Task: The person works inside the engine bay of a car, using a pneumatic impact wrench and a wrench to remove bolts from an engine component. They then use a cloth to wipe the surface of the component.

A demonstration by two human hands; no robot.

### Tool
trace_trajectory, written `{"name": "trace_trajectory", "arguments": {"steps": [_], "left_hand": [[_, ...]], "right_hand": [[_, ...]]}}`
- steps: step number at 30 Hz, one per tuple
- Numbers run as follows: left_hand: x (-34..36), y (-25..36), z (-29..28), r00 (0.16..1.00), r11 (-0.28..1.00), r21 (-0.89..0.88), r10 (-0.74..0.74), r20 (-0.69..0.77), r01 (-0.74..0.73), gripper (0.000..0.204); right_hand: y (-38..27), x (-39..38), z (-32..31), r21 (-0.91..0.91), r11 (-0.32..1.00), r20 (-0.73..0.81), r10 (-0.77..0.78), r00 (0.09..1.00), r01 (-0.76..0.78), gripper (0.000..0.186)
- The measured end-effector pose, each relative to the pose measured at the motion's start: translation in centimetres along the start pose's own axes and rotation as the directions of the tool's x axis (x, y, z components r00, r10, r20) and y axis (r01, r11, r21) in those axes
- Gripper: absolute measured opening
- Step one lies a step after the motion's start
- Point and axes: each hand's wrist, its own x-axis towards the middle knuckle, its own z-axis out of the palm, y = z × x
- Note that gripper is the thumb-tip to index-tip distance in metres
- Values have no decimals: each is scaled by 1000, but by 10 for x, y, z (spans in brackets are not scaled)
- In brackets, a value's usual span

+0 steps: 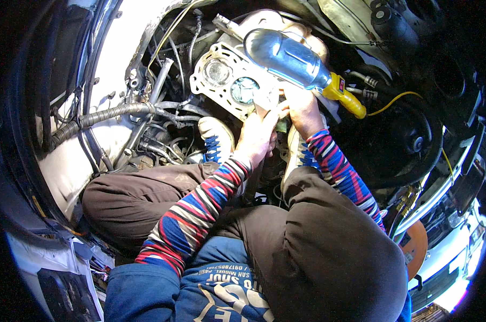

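Note:
An engine block [229, 107] with a pale, flat top face lies in front of me, lit brightly. One bore shows a grey piston [217, 72]; crumpled pale-blue material [245, 89] fills the bore beside it. My left hand [255, 135] is closed at the block's near edge, around a flat, pale, blade-like piece [265, 100]. Close beside it, my right hand [305, 114] has its fingers bent together over the block; glare and the lamp hide what they hold, if anything. A work lamp [288, 58] with a shiny reflector and yellow handle [350, 101] lies over the block's right part.
I sit inside the engine bay, my shoes [217, 140] against the block. A corrugated hose [103, 119] and metal pipes run at the left, beside the white body panel [114, 64]. A yellow cord [396, 99] trails right from the lamp. Front body edge [430, 198] curves at the right.

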Motion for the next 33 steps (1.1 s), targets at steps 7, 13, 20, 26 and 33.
{"name": "trace_trajectory", "arguments": {"steps": [7,13,20,26,33], "left_hand": [[9,-11,5,999,999,-38,28,17,-28,32],[13,-24,10,999,983,-182,40,15,-36,30],[25,-33,20,996,981,-184,56,-69,-68,30],[33,-40,18,820,826,202,556,-139,-526,37],[20,-28,20,892,904,120,425,-155,-410,32]], "right_hand": [[-20,7,-12,-474,816,161,-290,943,332,14],[-25,12,-7,-95,995,92,-18,996,27,14],[-34,17,-11,-179,976,90,-112,990,127,24],[-60,35,-3,-64,998,182,3,983,9,36],[-70,68,10,-438,813,562,-85,822,384,35]]}}
